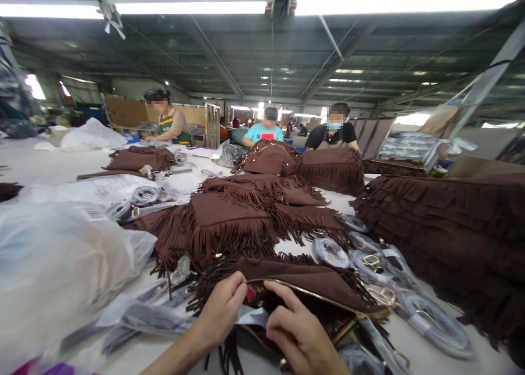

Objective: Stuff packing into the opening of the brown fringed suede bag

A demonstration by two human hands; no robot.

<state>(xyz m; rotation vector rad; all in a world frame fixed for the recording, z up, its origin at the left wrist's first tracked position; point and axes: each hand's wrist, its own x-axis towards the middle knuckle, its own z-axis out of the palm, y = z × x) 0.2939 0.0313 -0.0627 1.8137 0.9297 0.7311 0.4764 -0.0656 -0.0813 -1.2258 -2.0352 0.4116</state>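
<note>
A dark brown fringed bag [295,274] lies in front of me, its gold zip undone and a patterned lining showing inside. My left hand [221,312] is closed, thumb and fingers pinching the bag's edge at the left end of the zip. Over the opening, my right hand [301,331] stretches its index finger to the far zip edge. Its other fingers are curled by the near edge, where their grip is partly hidden. Between both hands, a whitish slip [252,316] sticks out of the opening.
More brown fringed bags [229,216] are piled beyond, with a large stack [447,227] at right. Wrapped coiled straps [435,320] lie right of the bag. A bulky clear plastic bag [65,265] sits at left. Several people work across the table, one in a turquoise shirt [262,133].
</note>
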